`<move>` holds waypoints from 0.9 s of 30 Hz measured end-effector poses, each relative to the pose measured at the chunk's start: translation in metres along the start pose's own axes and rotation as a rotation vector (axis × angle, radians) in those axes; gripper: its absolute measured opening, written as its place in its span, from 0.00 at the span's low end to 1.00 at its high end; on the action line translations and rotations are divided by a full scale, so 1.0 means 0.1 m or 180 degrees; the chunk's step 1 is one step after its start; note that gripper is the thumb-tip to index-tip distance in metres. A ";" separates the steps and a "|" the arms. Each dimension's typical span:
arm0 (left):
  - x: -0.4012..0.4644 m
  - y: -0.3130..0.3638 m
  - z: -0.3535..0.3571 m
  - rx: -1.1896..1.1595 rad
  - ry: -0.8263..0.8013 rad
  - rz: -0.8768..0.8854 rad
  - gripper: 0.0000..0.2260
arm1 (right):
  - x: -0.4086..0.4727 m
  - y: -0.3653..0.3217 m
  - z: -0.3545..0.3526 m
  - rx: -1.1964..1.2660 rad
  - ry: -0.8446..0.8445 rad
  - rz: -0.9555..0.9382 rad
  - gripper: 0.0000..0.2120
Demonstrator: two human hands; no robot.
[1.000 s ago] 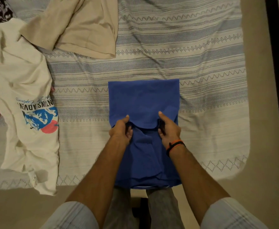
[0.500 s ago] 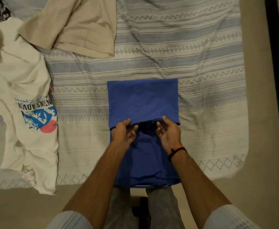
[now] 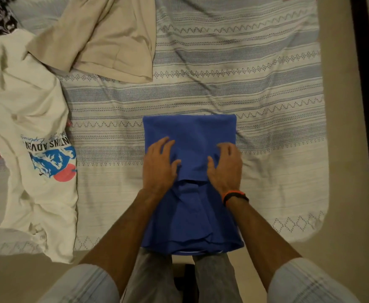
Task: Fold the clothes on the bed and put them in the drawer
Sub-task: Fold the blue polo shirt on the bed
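Your left hand (image 3: 160,164) and right hand (image 3: 225,166) lie flat, fingers spread and relaxed, pressing the folded-over flap of the blue shirt (image 3: 190,189); neither grip grasps anything. The shirt sits on the bed (image 3: 245,88), its long axis running straight away from you, the near hem hanging just past the mattress edge by your knees. Both hands rest about equally far up, over the flap's free edge. The next fold likely brings that near half up. Open bedspread lies to the right; the white printed shirt (image 3: 30,138) and beige garment (image 3: 104,36) crowd the left.
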State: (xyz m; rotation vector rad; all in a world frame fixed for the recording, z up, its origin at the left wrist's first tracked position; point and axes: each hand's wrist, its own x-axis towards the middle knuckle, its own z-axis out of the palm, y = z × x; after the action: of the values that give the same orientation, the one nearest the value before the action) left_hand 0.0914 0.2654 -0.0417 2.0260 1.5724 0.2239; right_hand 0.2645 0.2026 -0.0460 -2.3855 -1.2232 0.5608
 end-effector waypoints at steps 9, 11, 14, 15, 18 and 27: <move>0.31 -0.40 0.04 0.1502 -0.1672 0.0077 0.72 | 0.76 0.40 -0.04 -0.1787 -0.2030 -0.0897 0.70; 0.33 -0.36 0.04 0.1381 -0.1673 0.0072 0.72 | 0.80 0.34 -0.06 -0.1778 -0.2005 -0.0877 0.72; 0.39 -0.19 0.06 0.0911 -0.1128 0.0191 0.64 | 0.69 0.12 0.05 -0.1364 -0.1548 -0.0996 0.70; 0.42 -0.15 0.07 0.0938 -0.1000 0.0356 0.62 | 0.67 0.07 0.11 -0.1249 -0.1492 -0.1085 0.69; 0.52 -0.20 0.08 0.1116 -0.1265 0.0359 0.68 | 0.73 0.06 0.20 -0.1181 -0.1638 -0.1130 0.71; 0.71 -0.31 -0.07 0.0965 -0.1294 -0.0178 0.70 | 1.11 0.16 -0.10 -0.1304 -0.1898 -0.0673 0.76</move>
State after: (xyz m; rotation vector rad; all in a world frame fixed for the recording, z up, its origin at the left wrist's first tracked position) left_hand 0.0839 0.3390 -0.0666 2.0767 1.4618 -0.4480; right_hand 0.3396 0.2840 -0.0641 -2.4371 -1.9808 1.0913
